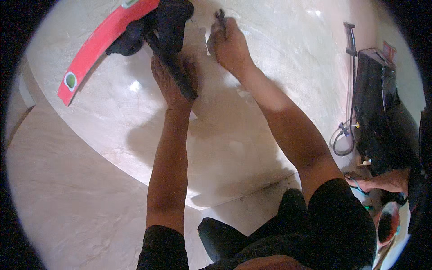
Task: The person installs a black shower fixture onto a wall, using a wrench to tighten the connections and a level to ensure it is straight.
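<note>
Left hand (167,85): I log it at the black bar (177,75), fingers showing on one side and part of the hand on the other, the bar crossing in front. The bar hides the palm, so I cannot tell whether the hand is closed round it.

Right hand (229,47): curled, fingers pinching a small dark tool (221,21), its forked tip pointing up; near the fixture, apart from the left hand.

Black fixture (171,28), one: upper middle of my view, in front of a pale marbled wall (112,121); a blocky upright part, with a rounded black part (122,41) at its left. The black bar slants from it, down and to the right.

Red spirit level (103,38), one: slanting alongside the fixture, lower end to the left; round green vial (70,81) near that end. Whether it touches the fixture, I cannot tell.

Black toilet (382,108), one: far right. Beside it, a black sprayer (349,38) and looped hose (345,150).

Sandalled foot (360,183), one: below the toilet.

Bucket (388,225), one: lower right, reddish inside.
</note>
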A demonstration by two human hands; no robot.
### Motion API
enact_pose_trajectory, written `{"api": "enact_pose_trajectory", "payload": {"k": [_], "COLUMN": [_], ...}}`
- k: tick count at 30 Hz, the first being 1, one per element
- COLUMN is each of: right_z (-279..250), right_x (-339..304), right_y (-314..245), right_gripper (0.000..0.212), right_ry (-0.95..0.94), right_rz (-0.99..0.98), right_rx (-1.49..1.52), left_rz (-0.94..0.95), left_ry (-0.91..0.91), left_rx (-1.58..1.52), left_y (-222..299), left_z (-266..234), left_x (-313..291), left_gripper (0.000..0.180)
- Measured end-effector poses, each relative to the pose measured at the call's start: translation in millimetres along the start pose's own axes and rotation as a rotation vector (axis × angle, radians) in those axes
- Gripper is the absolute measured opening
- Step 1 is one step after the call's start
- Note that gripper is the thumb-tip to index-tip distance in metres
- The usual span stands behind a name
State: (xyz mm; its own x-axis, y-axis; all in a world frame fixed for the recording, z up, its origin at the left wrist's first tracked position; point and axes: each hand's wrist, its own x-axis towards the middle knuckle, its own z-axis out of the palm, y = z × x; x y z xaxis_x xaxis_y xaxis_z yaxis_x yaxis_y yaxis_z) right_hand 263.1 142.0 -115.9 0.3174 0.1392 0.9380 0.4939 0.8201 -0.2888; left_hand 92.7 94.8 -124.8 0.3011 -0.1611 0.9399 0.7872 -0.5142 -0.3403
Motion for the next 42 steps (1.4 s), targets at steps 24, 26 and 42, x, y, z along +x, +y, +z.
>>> {"api": "enact_pose_trajectory", "payload": {"k": [24, 26, 42], "right_z": [-4, 12, 3], "right_x": [45, 48, 47], "right_y": [-48, -41, -46], "right_gripper": [0.018, 0.017, 0.017], "right_ry": [-0.135, -0.098, 0.008], "right_rz": [0.296, 0.329, 0.251], "right_rx": [0.395, 0.461, 0.510], "left_rz": [0.006, -0.001, 0.036], "left_ry": [0.086, 0.087, 0.134], "left_rx": [0.045, 0.047, 0.013], "left_y": [6, 10, 10], "left_z": [29, 33, 38], "left_x": [67, 68, 73], "left_gripper": [0.025, 0.024, 0.023]}}
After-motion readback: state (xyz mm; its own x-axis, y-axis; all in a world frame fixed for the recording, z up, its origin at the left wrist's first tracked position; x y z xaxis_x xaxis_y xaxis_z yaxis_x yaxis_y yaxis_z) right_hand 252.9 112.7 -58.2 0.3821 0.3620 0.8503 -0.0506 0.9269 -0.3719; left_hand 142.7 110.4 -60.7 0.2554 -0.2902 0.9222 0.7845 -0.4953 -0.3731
